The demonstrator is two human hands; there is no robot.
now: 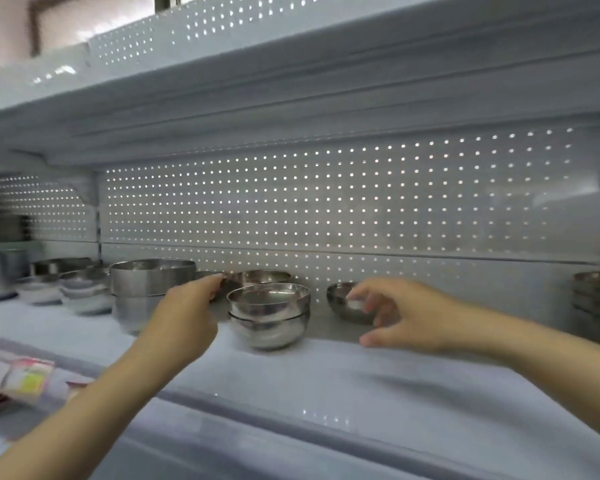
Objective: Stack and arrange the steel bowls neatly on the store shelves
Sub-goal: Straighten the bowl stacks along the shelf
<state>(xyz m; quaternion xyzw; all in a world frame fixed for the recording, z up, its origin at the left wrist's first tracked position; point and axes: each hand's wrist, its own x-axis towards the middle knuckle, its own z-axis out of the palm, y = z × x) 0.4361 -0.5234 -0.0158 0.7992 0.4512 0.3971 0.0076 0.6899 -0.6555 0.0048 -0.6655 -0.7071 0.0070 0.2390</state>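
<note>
The left hand (184, 317) reaches into the shelf (378, 372) with its fingers stretched forward and loosely together; the fingertips (217, 279) meet the rim of a steel bowl at the back (262, 277), though whether they grip it or only touch cannot be told. The right hand (400, 315) is spread, fingers (359, 292) fanned and slightly bent, thumb low and apart. Its fingertips lie over the near side of a small single bowl (340, 299), and blur hides whether they hold it.

Between the two hands, nearest the shelf's front edge, stands a stack of two bowls (269, 315), one nested in the other, upright. The back bowl sits just behind that stack.

Left of the left hand are two straight-sided steel containers (149, 289), one on top of the other. Farther left lie low stacks of shallow dishes (84, 289), too blurred to count. Well to the right of the right hand, at the frame's edge, stands another bowl stack (598, 296), its number unclear. A perforated back panel (361, 202) runs behind everything.
</note>
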